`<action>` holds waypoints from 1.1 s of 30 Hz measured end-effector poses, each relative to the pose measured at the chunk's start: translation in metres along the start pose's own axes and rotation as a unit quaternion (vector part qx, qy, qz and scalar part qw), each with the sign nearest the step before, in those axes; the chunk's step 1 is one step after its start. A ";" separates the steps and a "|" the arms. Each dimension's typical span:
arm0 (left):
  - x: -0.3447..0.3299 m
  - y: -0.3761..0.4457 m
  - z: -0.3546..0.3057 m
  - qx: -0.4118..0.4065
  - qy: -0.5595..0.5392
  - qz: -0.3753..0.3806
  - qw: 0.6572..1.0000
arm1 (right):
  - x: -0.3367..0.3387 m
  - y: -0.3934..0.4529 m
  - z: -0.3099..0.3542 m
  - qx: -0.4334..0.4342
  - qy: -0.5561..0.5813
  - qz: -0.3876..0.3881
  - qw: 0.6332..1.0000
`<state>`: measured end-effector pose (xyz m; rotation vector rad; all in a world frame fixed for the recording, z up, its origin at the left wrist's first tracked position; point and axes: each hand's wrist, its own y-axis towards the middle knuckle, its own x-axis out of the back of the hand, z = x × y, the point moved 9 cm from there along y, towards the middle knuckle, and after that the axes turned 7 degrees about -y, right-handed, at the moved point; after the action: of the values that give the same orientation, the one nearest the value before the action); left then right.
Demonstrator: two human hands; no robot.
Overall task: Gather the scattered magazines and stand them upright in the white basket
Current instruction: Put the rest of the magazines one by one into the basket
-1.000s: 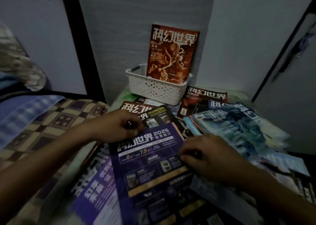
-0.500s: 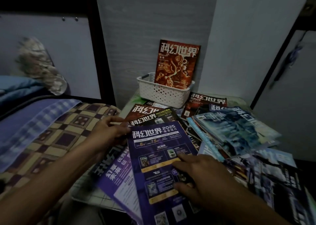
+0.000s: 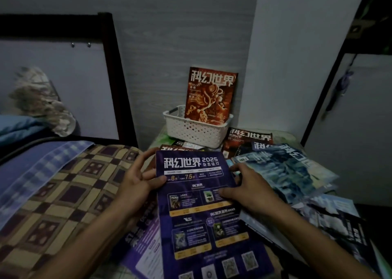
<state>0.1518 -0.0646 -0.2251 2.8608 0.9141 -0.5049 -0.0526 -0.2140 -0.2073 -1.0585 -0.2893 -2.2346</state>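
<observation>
A purple magazine (image 3: 201, 210) with "2025" on its cover is held in front of me, tilted up off the pile. My left hand (image 3: 137, 181) grips its left edge and my right hand (image 3: 248, 187) grips its right edge. The white basket (image 3: 195, 130) stands against the back wall with one red-orange magazine (image 3: 210, 96) upright in it. More magazines lie scattered: a red one (image 3: 248, 140) beside the basket, bluish ones (image 3: 282, 170) to the right, another purple one (image 3: 144, 244) under the held one.
A checkered blanket (image 3: 63, 193) and blue striped cloth (image 3: 31, 168) cover the bed on the left, with a dark bed frame (image 3: 114, 77) behind. A white wall (image 3: 297, 66) corner and a white cabinet door (image 3: 356, 130) close in on the right.
The purple magazine has been lifted off the pile and straightened. Both hands have moved to grip its side edges. The camera has tilted upward.
</observation>
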 end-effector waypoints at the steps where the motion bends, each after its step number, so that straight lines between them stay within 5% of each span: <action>1: -0.002 0.004 -0.008 -0.021 -0.010 -0.004 1.000 | 0.007 0.004 -0.004 -0.016 0.076 -0.014 0.997; 5: -0.013 0.015 -0.047 -0.098 -0.004 -0.050 0.994 | 0.019 0.004 0.007 0.000 0.303 0.028 0.952; 8: -0.040 0.005 -0.088 -0.193 0.278 -0.101 0.936 | 0.045 0.000 0.034 0.047 0.380 -0.051 0.922; 13: -0.139 -0.039 -0.084 -0.168 0.352 0.220 0.894 | 0.084 -0.013 0.085 0.120 0.487 -0.179 0.846; 16: -0.135 -0.035 -0.104 -0.300 0.383 0.089 0.869 | 0.071 -0.015 0.117 0.193 0.472 -0.071 0.858; 19: -0.094 -0.008 -0.102 -0.229 0.176 0.007 0.958 | 0.068 -0.007 0.101 0.188 0.411 -0.057 0.890; 21: -0.079 0.005 -0.093 -0.182 0.081 0.026 0.980 | 0.076 0.010 0.065 0.119 0.349 -0.120 0.922; 23: -0.075 0.015 -0.092 -0.167 0.055 0.056 0.983 | 0.072 0.026 0.047 0.070 0.355 -0.074 0.929; 26: -0.073 0.040 -0.101 -0.179 0.055 0.063 0.980 | 0.077 0.054 0.044 0.081 0.360 -0.022 0.929; 33: -0.094 0.172 -0.156 -0.200 0.250 0.038 0.947 | 0.143 0.135 0.080 0.123 0.232 -0.165 0.951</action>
<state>0.2234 -0.2261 -0.0481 2.6545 0.8363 0.3967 0.0148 -0.3472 -0.0569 -0.3501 -0.5526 -2.5766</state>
